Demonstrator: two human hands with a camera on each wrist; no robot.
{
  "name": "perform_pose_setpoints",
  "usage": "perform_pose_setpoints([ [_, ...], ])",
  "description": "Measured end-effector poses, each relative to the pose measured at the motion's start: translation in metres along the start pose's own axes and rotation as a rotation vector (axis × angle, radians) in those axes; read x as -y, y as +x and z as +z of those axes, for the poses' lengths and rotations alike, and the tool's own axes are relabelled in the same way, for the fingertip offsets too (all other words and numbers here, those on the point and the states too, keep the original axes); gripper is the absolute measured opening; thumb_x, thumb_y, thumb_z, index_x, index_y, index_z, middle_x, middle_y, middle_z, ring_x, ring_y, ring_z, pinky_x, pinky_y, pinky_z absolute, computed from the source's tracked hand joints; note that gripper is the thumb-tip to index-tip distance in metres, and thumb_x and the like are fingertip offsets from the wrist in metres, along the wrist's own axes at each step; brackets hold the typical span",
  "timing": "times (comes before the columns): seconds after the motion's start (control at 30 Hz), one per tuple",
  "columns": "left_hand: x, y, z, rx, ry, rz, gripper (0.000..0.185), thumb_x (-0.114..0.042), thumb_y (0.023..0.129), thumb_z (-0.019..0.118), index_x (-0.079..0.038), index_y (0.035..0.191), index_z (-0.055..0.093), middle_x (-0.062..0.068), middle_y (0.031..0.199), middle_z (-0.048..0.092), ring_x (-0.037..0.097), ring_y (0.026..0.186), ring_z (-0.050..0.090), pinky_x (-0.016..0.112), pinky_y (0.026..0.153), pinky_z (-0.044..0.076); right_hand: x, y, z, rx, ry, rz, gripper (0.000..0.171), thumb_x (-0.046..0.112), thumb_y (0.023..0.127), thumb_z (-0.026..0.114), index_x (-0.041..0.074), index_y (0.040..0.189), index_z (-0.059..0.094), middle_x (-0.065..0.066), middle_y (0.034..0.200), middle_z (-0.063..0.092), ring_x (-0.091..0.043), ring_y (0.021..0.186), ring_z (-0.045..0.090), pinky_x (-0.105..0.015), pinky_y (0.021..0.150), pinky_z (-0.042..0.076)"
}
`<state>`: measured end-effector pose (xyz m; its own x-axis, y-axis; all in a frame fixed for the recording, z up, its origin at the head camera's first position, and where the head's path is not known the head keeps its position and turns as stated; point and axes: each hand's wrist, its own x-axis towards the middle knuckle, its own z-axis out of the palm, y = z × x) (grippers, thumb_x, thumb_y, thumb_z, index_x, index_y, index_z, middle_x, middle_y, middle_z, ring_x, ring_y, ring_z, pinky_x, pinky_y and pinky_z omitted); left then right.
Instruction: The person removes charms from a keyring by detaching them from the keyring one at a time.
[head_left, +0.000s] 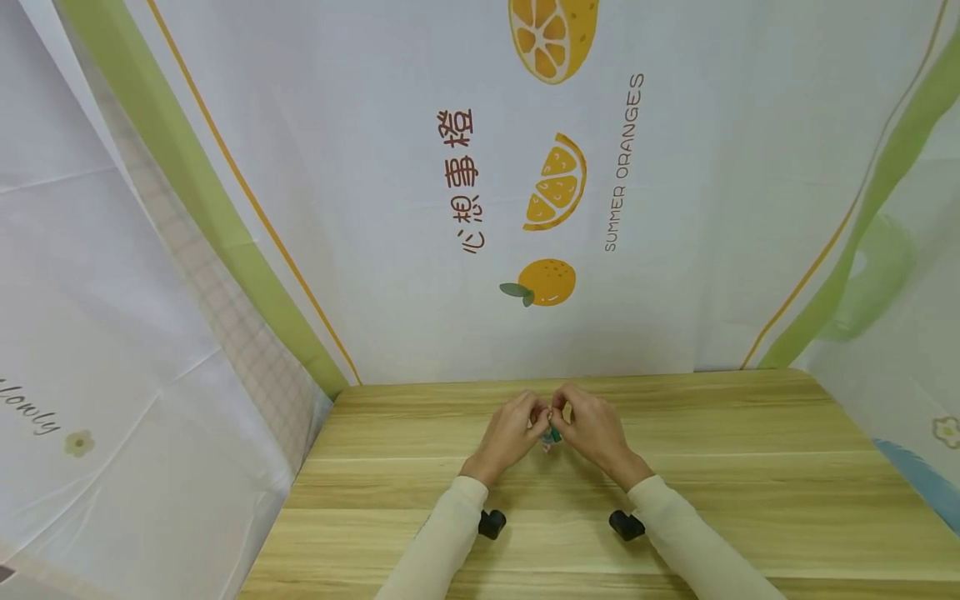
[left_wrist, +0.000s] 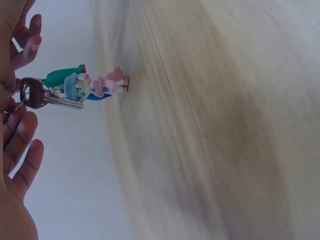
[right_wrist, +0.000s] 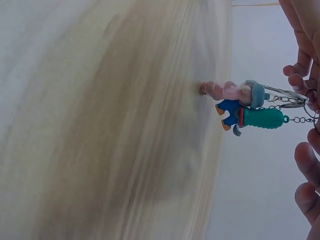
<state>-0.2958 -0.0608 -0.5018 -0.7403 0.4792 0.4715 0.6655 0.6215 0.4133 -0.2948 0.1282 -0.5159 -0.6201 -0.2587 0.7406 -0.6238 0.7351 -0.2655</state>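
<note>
Both hands meet above the middle of the wooden table (head_left: 750,467). My left hand (head_left: 534,415) and my right hand (head_left: 562,412) pinch a bunch of keys (head_left: 550,435) between their fingertips. In the left wrist view a brown-headed key (left_wrist: 47,99) hangs from a metal ring at my left fingers (left_wrist: 20,135), with a pink figure charm (left_wrist: 107,82) and a green charm (left_wrist: 62,76) beside it. The right wrist view shows the pink figure (right_wrist: 230,91) and a teal and blue charm (right_wrist: 257,118) on small chains that lead to my right fingers (right_wrist: 305,75). The pink figure's feet are close to the tabletop.
A white cloth backdrop printed with oranges (head_left: 551,187) stands behind the table, and cloth walls close in on the left and right. The table's back edge (head_left: 570,379) lies just beyond the hands. Black wrist cameras (head_left: 492,523) sit under both sleeves.
</note>
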Motion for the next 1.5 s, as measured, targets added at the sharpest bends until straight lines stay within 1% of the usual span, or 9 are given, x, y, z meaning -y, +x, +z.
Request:
perform_pose_setpoints([
  [0.17,0.000,0.000,0.000,-0.006,0.025,0.030,0.007,-0.012,0.108,0.063,-0.009,0.103,0.067,0.000,0.094,0.067,0.005,0.077,0.057,0.013,0.065,0.045,-0.002,0.000,0.000,0.016,-0.011,-0.021,0.021,0.005,0.086,0.082,0.015,0.090,0.064,-0.001,0.079,0.068,0.002,0.053,0.040,-0.014,0.045,0.028],
  [0.4,0.001,-0.001,-0.001,-0.030,0.043,0.062,0.006,-0.010,0.107,0.065,-0.010,0.102,0.068,0.000,0.092,0.066,0.006,0.076,0.057,0.014,0.065,0.046,-0.007,0.002,0.001,0.030,-0.026,-0.078,0.022,0.008,0.085,0.083,0.015,0.087,0.063,0.002,0.076,0.062,0.006,0.054,0.026,-0.014,0.047,0.024],
  [0.7,0.002,-0.001,0.002,-0.044,0.084,0.095,0.008,-0.013,0.107,0.065,-0.009,0.103,0.071,0.001,0.094,0.071,0.008,0.079,0.063,0.016,0.068,0.051,-0.008,0.003,-0.005,0.138,0.013,-0.094,0.021,0.003,0.086,0.080,0.013,0.090,0.063,0.005,0.079,0.061,0.002,0.061,0.039,-0.015,0.053,0.033],
  [0.93,0.000,-0.002,0.003,-0.038,0.126,0.168,0.009,-0.010,0.106,0.066,-0.006,0.106,0.074,0.004,0.100,0.073,0.012,0.080,0.067,0.017,0.068,0.054,-0.014,0.001,-0.010,0.244,0.059,-0.123,0.024,0.003,0.088,0.082,0.015,0.092,0.062,0.007,0.082,0.060,0.001,0.065,0.046,-0.016,0.056,0.041],
  [1.1,0.000,-0.002,0.002,-0.017,0.112,0.131,0.013,-0.011,0.108,0.062,-0.006,0.112,0.074,0.005,0.105,0.074,0.014,0.087,0.070,0.018,0.075,0.057,-0.015,-0.002,-0.012,0.279,0.092,-0.160,0.022,0.002,0.091,0.080,0.014,0.093,0.062,0.006,0.085,0.059,-0.002,0.068,0.052,-0.017,0.059,0.046],
  [1.2,0.000,-0.003,0.001,-0.021,0.102,0.087,0.013,-0.012,0.109,0.062,-0.007,0.112,0.074,0.004,0.104,0.074,0.013,0.086,0.070,0.018,0.074,0.057,-0.015,-0.004,-0.013,0.271,0.113,-0.130,0.017,0.003,0.094,0.079,0.012,0.098,0.065,0.003,0.088,0.065,-0.003,0.069,0.057,-0.018,0.060,0.049],
  [1.27,0.001,-0.004,0.001,-0.028,0.097,0.062,0.013,-0.014,0.109,0.062,-0.007,0.112,0.073,0.003,0.102,0.073,0.011,0.083,0.069,0.017,0.071,0.055,-0.014,-0.006,-0.012,0.246,0.115,-0.077,0.014,0.005,0.096,0.078,0.012,0.102,0.067,0.002,0.091,0.069,-0.003,0.068,0.058,-0.018,0.059,0.050],
  [1.4,0.000,-0.003,0.001,-0.037,0.080,0.027,0.014,-0.016,0.110,0.062,-0.008,0.112,0.072,0.001,0.099,0.071,0.007,0.077,0.063,0.014,0.065,0.051,-0.010,-0.006,-0.011,0.213,0.120,0.036,0.007,0.013,0.100,0.076,0.013,0.100,0.069,0.003,0.087,0.070,0.002,0.061,0.050,-0.018,0.054,0.044],
  [1.5,-0.002,-0.002,0.000,-0.039,0.068,0.014,0.013,-0.016,0.110,0.062,-0.008,0.112,0.072,0.001,0.098,0.070,0.006,0.076,0.061,0.014,0.063,0.050,-0.006,-0.006,-0.010,0.215,0.122,0.078,0.010,0.015,0.098,0.077,0.014,0.094,0.069,0.006,0.080,0.066,0.004,0.058,0.043,-0.018,0.051,0.039],
])
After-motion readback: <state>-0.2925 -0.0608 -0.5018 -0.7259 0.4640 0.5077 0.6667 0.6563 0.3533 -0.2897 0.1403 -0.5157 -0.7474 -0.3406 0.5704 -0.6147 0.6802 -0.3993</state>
